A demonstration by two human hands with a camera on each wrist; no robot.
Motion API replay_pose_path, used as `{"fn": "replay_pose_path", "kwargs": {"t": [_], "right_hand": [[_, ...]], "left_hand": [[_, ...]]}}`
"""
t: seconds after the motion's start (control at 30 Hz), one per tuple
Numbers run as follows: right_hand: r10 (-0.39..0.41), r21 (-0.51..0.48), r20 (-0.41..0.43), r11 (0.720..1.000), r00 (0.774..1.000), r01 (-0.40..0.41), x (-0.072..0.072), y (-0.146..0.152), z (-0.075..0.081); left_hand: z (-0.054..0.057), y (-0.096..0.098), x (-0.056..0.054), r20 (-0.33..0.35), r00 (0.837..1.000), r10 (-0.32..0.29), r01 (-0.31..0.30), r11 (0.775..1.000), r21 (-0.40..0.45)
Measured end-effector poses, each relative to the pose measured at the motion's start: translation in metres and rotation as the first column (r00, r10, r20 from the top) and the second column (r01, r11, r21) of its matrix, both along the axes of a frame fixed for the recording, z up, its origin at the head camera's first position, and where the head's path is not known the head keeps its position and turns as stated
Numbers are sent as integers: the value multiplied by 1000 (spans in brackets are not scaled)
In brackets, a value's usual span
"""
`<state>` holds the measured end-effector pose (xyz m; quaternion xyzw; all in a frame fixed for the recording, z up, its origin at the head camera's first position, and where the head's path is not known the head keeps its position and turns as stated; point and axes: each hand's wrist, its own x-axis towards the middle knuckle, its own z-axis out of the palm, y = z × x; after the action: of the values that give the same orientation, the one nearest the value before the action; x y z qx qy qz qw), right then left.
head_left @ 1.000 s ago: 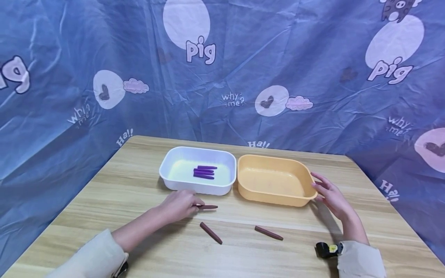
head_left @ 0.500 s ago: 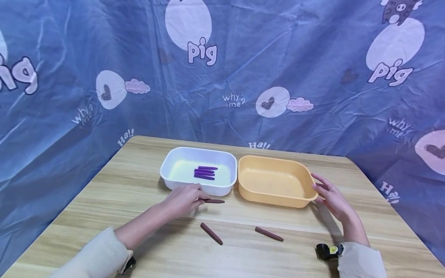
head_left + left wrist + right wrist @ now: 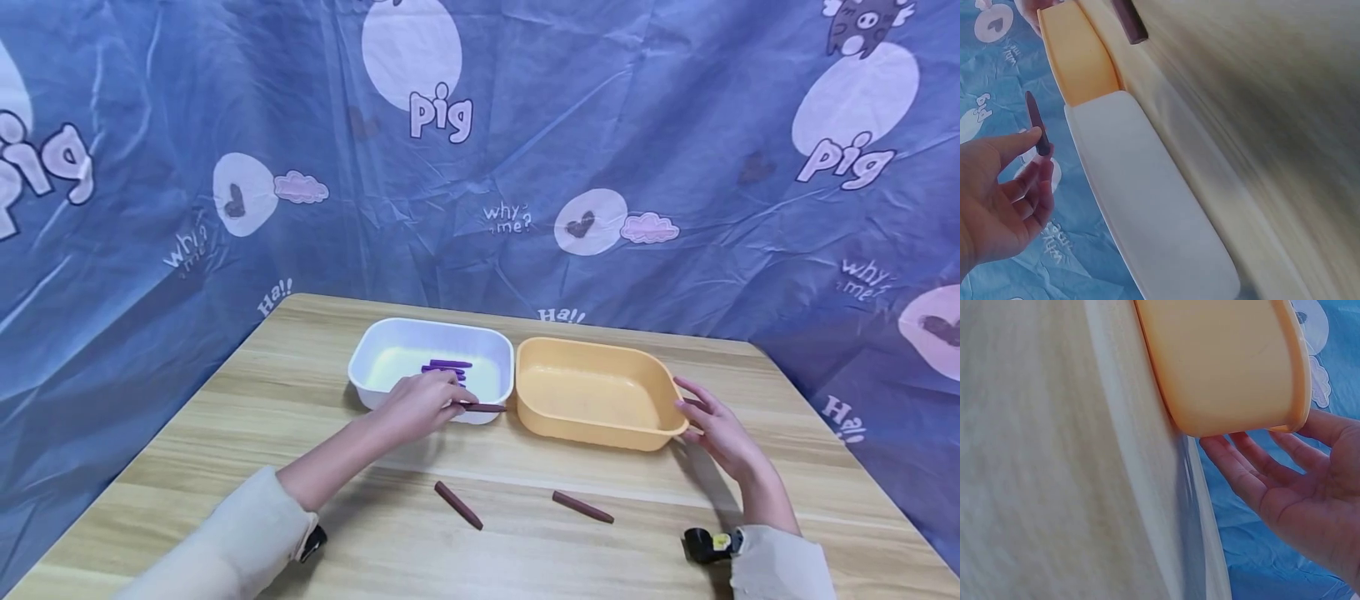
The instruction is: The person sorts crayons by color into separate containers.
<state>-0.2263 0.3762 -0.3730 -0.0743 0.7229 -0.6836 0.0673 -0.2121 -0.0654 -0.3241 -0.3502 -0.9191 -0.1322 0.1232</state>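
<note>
My left hand (image 3: pixel 423 404) pinches a brown crayon (image 3: pixel 483 407) between thumb and fingertips, raised over the near rim of the white bin (image 3: pixel 367 387). In the left wrist view the crayon (image 3: pixel 1035 119) sticks out past the thumb, its narrow end away from the palm. Several purple crayons (image 3: pixel 450 363) lie in the white bin, partly hidden by the hand. My right hand (image 3: pixel 720 429) rests against the right end of the yellow bin (image 3: pixel 600 433). In the right wrist view its fairly straight fingers (image 3: pixel 1235 469) touch the end wall, thumb up at the rim.
Two more brown crayons lie on the wooden table (image 3: pixel 525 558): one slanted crayon (image 3: pixel 458 505) left of centre and another crayon (image 3: pixel 582 507) further right. The bins stand side by side. A blue printed cloth (image 3: pixel 450 208) hangs behind the table.
My left hand has lifted the brown crayon from the table, moving up and forward to the white bin's near rim. My right hand stays at the yellow bin.
</note>
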Motion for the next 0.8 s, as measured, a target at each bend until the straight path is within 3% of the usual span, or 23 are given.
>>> {"fn": "replay_pose_path", "kwargs": {"t": [0.53, 0.8], "right_hand": [[-6, 27, 3, 1000, 1000, 6, -1, -2, 1], [-17, 47, 8, 999, 1000, 17, -1, -1, 1]], "left_hand": [[12, 42, -23, 8, 999, 34, -34, 999, 2], [18, 64, -37, 20, 1000, 17, -17, 1000, -8]]}}
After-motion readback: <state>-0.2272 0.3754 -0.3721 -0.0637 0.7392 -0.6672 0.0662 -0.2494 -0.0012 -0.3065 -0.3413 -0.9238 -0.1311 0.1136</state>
